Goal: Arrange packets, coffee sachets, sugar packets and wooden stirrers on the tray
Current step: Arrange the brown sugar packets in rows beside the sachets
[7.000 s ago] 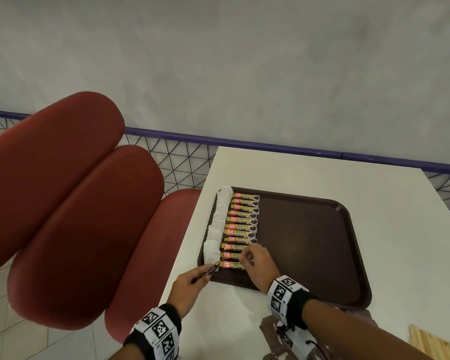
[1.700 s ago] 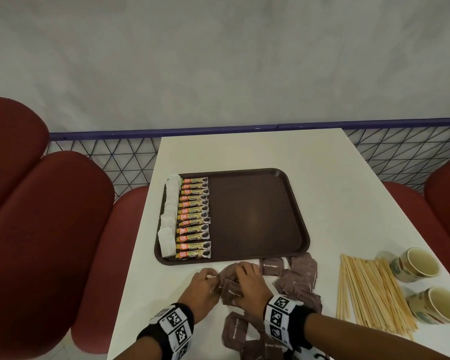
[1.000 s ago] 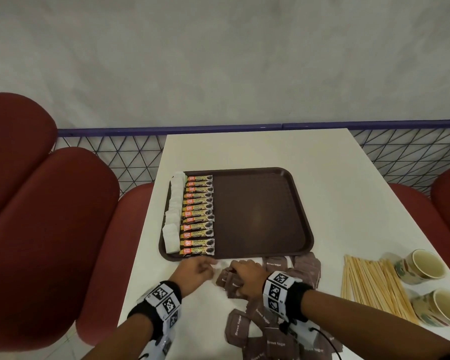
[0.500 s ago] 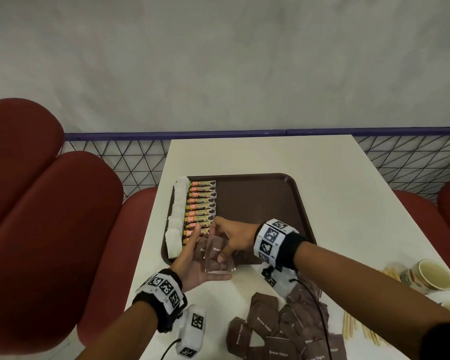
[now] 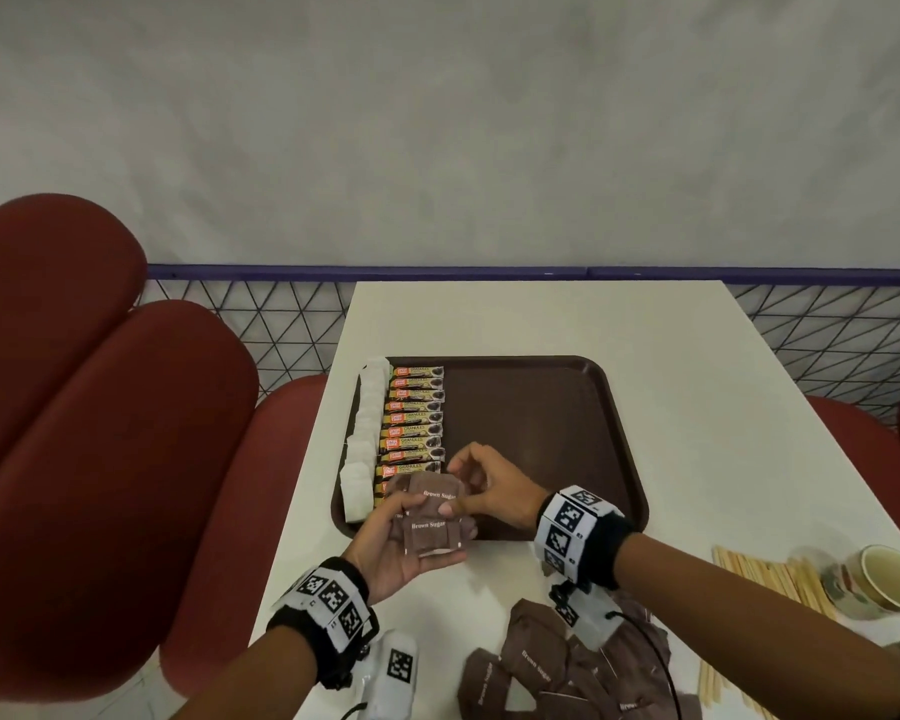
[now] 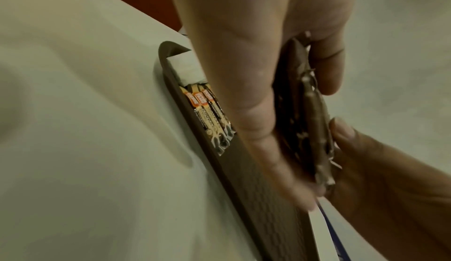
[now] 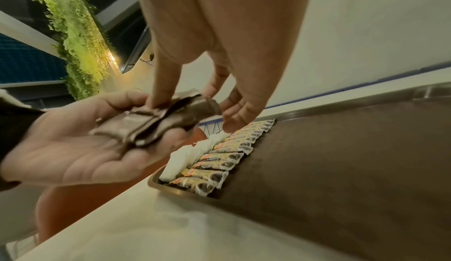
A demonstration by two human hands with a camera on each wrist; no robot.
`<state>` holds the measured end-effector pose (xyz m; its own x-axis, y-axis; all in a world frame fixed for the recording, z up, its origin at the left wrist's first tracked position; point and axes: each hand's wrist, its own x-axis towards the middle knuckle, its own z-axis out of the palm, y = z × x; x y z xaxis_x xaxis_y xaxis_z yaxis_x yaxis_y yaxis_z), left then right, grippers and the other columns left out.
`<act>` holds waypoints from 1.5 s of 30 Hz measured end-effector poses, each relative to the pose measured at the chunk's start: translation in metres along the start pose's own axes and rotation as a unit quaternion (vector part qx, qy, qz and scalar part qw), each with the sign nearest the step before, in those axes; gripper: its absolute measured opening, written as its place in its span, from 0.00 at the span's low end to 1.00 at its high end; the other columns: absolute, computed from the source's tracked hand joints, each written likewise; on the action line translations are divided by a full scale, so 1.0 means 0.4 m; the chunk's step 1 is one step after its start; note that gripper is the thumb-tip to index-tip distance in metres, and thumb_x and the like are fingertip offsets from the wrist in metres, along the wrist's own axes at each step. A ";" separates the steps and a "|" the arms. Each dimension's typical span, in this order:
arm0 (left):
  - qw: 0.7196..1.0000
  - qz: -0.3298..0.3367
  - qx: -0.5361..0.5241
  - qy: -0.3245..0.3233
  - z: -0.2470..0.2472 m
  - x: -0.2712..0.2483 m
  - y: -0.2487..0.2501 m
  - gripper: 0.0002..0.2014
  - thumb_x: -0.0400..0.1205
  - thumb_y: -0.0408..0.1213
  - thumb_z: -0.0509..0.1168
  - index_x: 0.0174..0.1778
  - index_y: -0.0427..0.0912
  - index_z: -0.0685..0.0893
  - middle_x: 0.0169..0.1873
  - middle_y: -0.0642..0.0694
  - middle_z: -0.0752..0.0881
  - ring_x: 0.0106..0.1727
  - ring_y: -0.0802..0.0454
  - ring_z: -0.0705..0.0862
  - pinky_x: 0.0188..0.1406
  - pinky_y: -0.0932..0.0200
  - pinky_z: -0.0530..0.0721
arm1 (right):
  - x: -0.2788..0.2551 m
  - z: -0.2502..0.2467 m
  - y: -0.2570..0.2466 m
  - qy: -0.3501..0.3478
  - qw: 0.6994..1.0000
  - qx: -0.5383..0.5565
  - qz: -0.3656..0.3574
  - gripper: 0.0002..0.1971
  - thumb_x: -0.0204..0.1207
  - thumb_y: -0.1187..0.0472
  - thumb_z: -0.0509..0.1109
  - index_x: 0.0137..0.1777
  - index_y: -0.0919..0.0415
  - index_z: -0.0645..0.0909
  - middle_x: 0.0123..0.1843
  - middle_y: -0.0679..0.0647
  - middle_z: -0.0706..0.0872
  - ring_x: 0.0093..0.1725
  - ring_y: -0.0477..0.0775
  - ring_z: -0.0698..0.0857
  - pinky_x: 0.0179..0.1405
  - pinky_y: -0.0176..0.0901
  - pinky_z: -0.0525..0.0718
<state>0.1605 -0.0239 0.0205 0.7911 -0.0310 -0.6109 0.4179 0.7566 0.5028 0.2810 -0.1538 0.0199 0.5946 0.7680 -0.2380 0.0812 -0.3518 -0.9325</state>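
Observation:
A brown tray [image 5: 541, 433] lies on the white table. Along its left side run a row of white packets [image 5: 367, 433] and a column of several coffee sachets [image 5: 414, 418]. My left hand [image 5: 417, 537] is palm up over the tray's near left corner and holds a small stack of brown sugar packets [image 5: 432, 524], thumb on top. My right hand [image 5: 458, 488] pinches the top packet [image 7: 156, 120] of that stack. In the left wrist view the stack [image 6: 310, 120] shows edge on between the fingers. Wooden stirrers [image 5: 770, 579] lie on the table at the right.
A loose pile of brown sugar packets [image 5: 546, 667] lies on the table near me, under my right forearm. Two paper cups [image 5: 884, 579] stand beyond the stirrers at the right edge. Red seats [image 5: 100, 459] flank the table; a purple rail and mesh run behind it.
Both hands rose from the pile on the table with a stack of sugar packets and came over the tray's near left corner. The right hand now pinches the top packet.

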 end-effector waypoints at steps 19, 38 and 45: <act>0.999 0.029 -0.003 0.018 0.001 -0.022 -0.015 0.17 0.74 0.30 0.64 0.58 0.33 0.82 0.54 0.29 0.87 0.46 0.37 0.89 0.39 0.47 0.90 | -0.030 0.014 0.033 0.086 0.975 0.192 0.070 0.12 0.70 0.74 0.73 0.41 0.60 0.73 0.39 0.54 0.82 0.36 0.48 0.82 0.31 0.35 0.82; 0.983 0.125 0.014 0.133 -0.095 -0.003 0.082 0.16 0.78 0.28 0.66 0.63 0.36 0.80 0.49 0.35 0.89 0.47 0.41 0.88 0.32 0.49 0.90 | 0.242 -0.229 0.033 0.250 0.961 0.048 0.110 0.13 0.66 0.73 0.76 0.33 0.53 0.80 0.39 0.52 0.84 0.39 0.48 0.79 0.38 0.33 0.75; 0.978 0.156 0.001 0.137 -0.113 0.018 0.135 0.19 0.76 0.28 0.67 0.64 0.39 0.80 0.55 0.36 0.88 0.53 0.40 0.87 0.32 0.50 0.89 | 0.405 -0.242 0.046 0.288 0.945 -0.028 0.151 0.08 0.68 0.71 0.75 0.44 0.62 0.82 0.46 0.56 0.82 0.48 0.54 0.79 0.53 0.42 0.78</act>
<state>0.1685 0.0462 0.0157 0.7307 0.3774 -0.5689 0.1766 0.7005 0.6915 0.4561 -0.0875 -0.0094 0.9326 0.2152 -0.2897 -0.1299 -0.5487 -0.8259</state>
